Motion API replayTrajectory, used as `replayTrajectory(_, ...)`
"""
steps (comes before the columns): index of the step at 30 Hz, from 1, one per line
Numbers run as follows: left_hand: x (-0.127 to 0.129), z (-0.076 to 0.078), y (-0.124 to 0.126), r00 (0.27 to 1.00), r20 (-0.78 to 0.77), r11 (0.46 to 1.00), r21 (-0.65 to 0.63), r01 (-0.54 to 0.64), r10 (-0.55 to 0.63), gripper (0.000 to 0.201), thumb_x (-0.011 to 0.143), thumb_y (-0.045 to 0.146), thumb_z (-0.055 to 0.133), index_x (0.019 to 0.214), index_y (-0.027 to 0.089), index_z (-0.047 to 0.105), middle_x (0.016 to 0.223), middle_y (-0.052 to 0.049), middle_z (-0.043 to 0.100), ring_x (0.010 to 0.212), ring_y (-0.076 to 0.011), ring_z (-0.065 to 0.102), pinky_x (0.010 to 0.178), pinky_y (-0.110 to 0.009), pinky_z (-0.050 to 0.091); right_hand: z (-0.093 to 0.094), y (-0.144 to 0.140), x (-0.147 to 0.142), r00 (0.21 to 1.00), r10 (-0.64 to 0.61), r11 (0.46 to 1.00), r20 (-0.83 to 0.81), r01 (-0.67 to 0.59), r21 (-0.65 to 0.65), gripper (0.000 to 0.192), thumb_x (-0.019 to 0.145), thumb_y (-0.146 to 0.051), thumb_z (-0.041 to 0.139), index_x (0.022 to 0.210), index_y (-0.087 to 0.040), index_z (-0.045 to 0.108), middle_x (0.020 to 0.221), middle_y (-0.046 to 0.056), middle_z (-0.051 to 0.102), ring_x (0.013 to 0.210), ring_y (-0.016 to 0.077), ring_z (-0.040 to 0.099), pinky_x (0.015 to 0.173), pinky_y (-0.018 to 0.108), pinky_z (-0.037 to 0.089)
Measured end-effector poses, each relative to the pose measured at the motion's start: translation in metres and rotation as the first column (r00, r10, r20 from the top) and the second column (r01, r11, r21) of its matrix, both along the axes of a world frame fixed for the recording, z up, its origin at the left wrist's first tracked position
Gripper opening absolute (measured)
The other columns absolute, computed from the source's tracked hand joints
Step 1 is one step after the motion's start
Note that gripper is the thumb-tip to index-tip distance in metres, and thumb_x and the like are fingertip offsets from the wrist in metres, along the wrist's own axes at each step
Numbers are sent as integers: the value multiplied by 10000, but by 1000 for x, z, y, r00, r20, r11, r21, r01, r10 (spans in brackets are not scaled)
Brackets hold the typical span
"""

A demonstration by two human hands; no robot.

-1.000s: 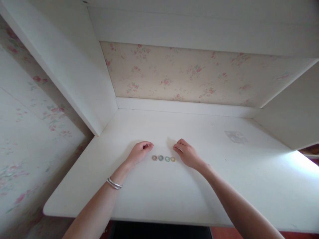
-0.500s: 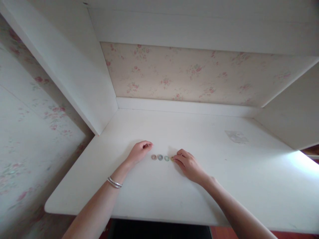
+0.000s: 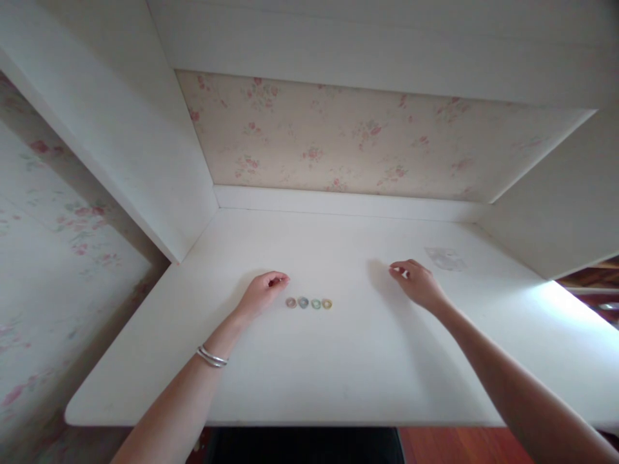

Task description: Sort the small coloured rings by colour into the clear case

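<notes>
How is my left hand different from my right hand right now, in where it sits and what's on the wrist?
The left hand lies close beside the row of small rings, at its orange-brown end; the right hand is well apart from them, nearer a grey patch. The left wrist wears silver bangles; the right wrist is bare. Both hands are loosely curled, over the white desk.

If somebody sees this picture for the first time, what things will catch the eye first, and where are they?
Four small coloured rings lie in a short row near the middle of the white desk. The left hand rests curled just left of the row, with silver bangles on its wrist; the right hand is well to the right, apart from the rings. Floral wallpaper fills the back.
</notes>
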State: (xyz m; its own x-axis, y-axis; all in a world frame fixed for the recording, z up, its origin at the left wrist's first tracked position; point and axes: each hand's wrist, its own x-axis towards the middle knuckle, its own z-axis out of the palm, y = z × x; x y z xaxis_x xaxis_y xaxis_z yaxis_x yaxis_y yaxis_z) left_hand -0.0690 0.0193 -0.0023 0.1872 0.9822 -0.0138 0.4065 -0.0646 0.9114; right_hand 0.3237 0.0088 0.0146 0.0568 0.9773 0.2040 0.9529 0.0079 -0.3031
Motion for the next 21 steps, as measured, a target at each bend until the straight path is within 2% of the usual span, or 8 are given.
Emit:
replayTrajectory(2,0,1,0,1000,1,1000,-1,6,-6,377,774,486,516,915,175,675,831,-26,675,770,-178,579,689,-276,420,7,12,38,981,-178,984,77,179,-7,326,847,-367,449,1000,-169,658,928,94,609,772,180,575,739,305,416)
replayTrajectory(5,0,4,-1,1000,-15,1000,-6,3,-4,366,777,477,515,910,176,676,816,-22,674,750,-173,575,672,-269,415,20,21,83,905,-382,921,189,390,-7,444,835,-439,453,1133,-156,622,1126,190,540,993,290,525,784,385,371)
replayTrajectory(8,1,7,-2,1000,-14,1000,-7,-8,8,351,777,465,518,896,178,680,806,-21,674,736,-169,572,662,-265,413,27,21,111,831,-499,853,246,522,-31,607,809,-547,457,1264,-153,531,1241,265,441,1125,410,417,764,475,318)
replayTrajectory(12,1,7,-2,1000,-5,1000,-15,-12,12,342,778,455,526,899,175,681,795,-19,669,730,-164,570,664,-260,413,19,25,134,816,-548,795,183,577,-186,818,782,-647,428,1387,-100,359,1256,366,382,1103,446,449,691,480,324)
replayTrajectory(15,1,5,-1,1000,-7,1000,-10,-5,5,339,781,452,526,900,175,682,782,-15,663,715,-159,562,649,-257,404,9,31,146,805,-573,756,157,592,-280,917,757,-697,407,1430,-92,256,1226,379,422,1059,440,499,664,474,349)
replayTrajectory(17,0,4,-1,1000,-8,1000,-5,2,-3,333,783,444,528,898,173,682,777,-15,660,699,-154,553,636,-255,397,5,34,151,797,-578,740,176,602,-299,933,741,-710,414,1428,-98,264,1203,362,462,1038,433,520,655,475,363)
replayTrajectory(21,-2,3,0,1000,12,1000,2,-8,8,330,788,442,527,901,171,677,778,-17,655,702,-154,555,641,-257,403,4,39,148,799,-558,748,225,602,-280,857,744,-705,413,1369,-118,397,1108,326,547,945,402,582,632,466,387)
